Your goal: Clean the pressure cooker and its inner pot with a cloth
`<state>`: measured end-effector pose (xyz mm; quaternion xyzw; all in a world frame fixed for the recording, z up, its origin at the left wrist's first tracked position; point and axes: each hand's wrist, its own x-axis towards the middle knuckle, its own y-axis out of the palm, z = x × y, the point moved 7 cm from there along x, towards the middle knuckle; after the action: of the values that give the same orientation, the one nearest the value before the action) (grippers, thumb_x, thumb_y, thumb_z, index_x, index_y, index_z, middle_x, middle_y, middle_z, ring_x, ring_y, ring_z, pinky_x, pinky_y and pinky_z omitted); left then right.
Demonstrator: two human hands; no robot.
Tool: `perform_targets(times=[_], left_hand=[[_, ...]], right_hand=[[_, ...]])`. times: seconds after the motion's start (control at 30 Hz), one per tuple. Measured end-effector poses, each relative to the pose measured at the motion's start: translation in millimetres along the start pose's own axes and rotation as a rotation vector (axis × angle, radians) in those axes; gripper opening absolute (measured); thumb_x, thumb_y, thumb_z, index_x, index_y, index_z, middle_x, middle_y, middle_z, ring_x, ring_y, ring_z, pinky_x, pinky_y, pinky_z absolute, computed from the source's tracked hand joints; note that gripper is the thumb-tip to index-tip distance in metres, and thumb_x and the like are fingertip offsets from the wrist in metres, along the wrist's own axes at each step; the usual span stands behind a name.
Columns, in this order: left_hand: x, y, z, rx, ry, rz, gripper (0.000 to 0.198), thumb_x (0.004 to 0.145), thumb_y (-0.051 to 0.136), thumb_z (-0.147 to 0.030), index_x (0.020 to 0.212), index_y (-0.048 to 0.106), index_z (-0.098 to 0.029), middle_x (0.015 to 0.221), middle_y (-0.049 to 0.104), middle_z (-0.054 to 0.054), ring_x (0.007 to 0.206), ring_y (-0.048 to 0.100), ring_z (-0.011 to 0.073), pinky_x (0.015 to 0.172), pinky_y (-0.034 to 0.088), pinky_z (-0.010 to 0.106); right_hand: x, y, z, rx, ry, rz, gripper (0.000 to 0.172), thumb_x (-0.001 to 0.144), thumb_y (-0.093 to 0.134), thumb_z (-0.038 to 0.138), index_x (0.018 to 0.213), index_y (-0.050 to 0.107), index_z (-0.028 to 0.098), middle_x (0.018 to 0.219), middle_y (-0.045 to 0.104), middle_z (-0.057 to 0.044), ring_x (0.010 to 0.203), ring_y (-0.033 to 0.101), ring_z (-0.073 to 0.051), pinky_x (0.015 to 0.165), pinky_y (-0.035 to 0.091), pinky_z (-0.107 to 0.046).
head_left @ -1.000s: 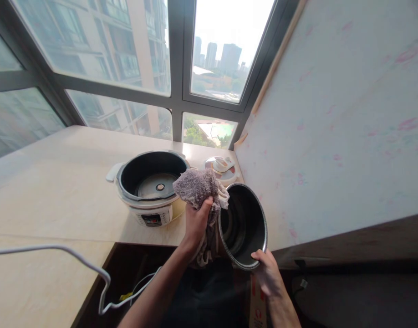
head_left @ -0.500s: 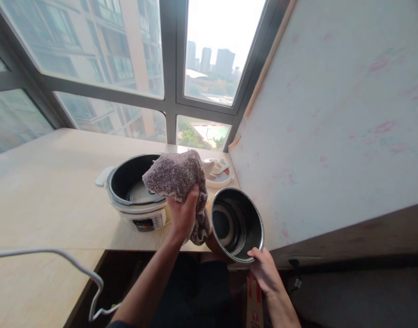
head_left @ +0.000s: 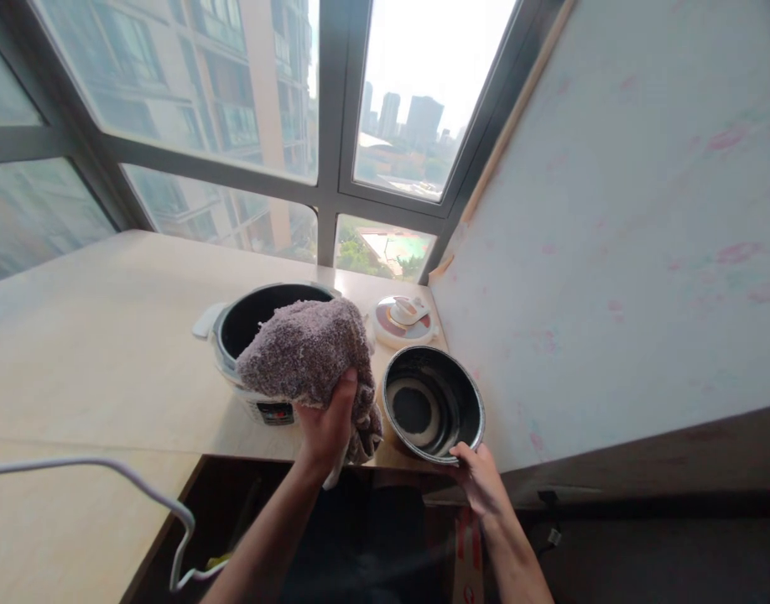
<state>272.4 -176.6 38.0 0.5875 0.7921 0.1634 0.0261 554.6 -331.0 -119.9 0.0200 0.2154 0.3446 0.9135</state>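
My left hand (head_left: 327,424) is closed around a bunched grey-brown towel (head_left: 303,348), held up in front of the pressure cooker. The towel hides part of the cooker's opening and front. My right hand (head_left: 479,478) grips the near rim of a dark inner pot (head_left: 413,411), thumb over the edge. The pot is tilted so that its inside faces me; a pale ring shows on its bottom. The white electric pressure cooker (head_left: 227,356) stands lidless on the ledge to the left, its control panel partly in view.
Behind the pot, the round lid (head_left: 403,320) lies near the wall. A white cord (head_left: 127,480) crosses the lower left. The pale ledge (head_left: 108,335) ends at a front edge, with a dark opening below. Windows rise behind; a patterned wall (head_left: 611,252) stands at right.
My left hand has moved the towel down and to the left, more over the cooker. The inner pot has shifted slightly up, and the lid is now in fuller view.
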Motion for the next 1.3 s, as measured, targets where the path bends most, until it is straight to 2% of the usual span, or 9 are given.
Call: perform_targets(times=[0.1,0.3,0.47,0.6,0.8,1.0,1.17,1.3], left_hand=[[-1,-5.7,6,-0.007,-0.024,-0.016,0.020,0.069,0.077,-0.038,0.080,0.070,-0.023,0.088,0.076,0.007,0.113,0.068,0.0304,0.111,0.047,0.044],[-3,-11.0,15,-0.002,-0.069,-0.028,0.025,0.068,0.077,-0.038,0.086,0.070,-0.023,0.092,0.076,0.008,0.117,0.066,0.0311,0.111,0.047,0.045],[-8,-14.3,23,-0.017,-0.103,-0.008,0.022,0.069,0.077,-0.039,0.083,0.070,-0.023,0.088,0.075,0.007,0.117,0.066,0.0312,0.110,0.047,0.045],[-11,-16.1,25,-0.022,-0.135,0.016,0.019,0.070,0.077,-0.038,0.081,0.070,-0.024,0.084,0.075,0.007,0.117,0.066,0.0317,0.112,0.045,0.046],[-13,-22.1,27,-0.008,-0.188,-0.001,0.024,0.066,0.078,-0.039,0.085,0.071,-0.025,0.087,0.075,0.007,0.123,0.062,0.0335,0.113,0.044,0.047],[-14,-22.6,30,-0.014,-0.198,0.042,0.019,0.068,0.078,-0.040,0.077,0.069,-0.026,0.080,0.073,0.007,0.117,0.065,0.0327,0.111,0.046,0.047],[-16,-22.2,34,-0.011,-0.222,0.050,0.018,0.068,0.077,-0.038,0.079,0.069,-0.026,0.082,0.073,0.006,0.112,0.067,0.0314,0.109,0.047,0.045],[-19,-18.5,38,0.010,-0.249,0.131,0.016,0.073,0.076,-0.040,0.073,0.067,-0.026,0.072,0.069,0.005,0.110,0.067,0.0317,0.107,0.048,0.045]], right_hand=[[1,5,-4,0.018,0.058,0.004,0.037,0.046,0.085,0.025,0.066,0.055,0.019,0.058,0.059,0.006,0.054,0.054,-0.011,0.052,0.052,-0.023],[3,11,1,0.006,0.064,-0.015,0.034,0.046,0.084,0.025,0.064,0.055,0.019,0.058,0.059,0.005,0.056,0.055,-0.012,0.053,0.053,-0.025],[8,13,5,-0.006,0.052,-0.036,0.031,0.043,0.082,0.023,0.061,0.058,0.018,0.055,0.059,0.004,0.056,0.054,-0.013,0.053,0.054,-0.027],[14,9,3,-0.001,0.040,-0.053,0.032,0.042,0.085,0.024,0.059,0.059,0.016,0.054,0.059,0.004,0.055,0.055,-0.012,0.054,0.056,-0.028],[20,-1,-2,0.049,0.035,-0.074,0.034,0.040,0.088,0.026,0.057,0.060,0.016,0.055,0.063,0.001,0.056,0.059,-0.015,0.054,0.058,-0.031],[23,-11,0,0.096,0.007,-0.119,0.038,0.038,0.091,0.022,0.063,0.062,0.017,0.059,0.066,0.001,0.059,0.060,-0.016,0.053,0.060,-0.031],[29,-17,-4,0.120,0.022,-0.137,0.042,0.036,0.093,0.024,0.066,0.065,0.016,0.061,0.068,0.000,0.059,0.062,-0.018,0.053,0.061,-0.034],[34,-23,-11,0.142,0.029,-0.146,0.049,0.035,0.096,0.022,0.076,0.069,0.016,0.067,0.071,0.000,0.062,0.066,-0.019,0.056,0.061,-0.033]])
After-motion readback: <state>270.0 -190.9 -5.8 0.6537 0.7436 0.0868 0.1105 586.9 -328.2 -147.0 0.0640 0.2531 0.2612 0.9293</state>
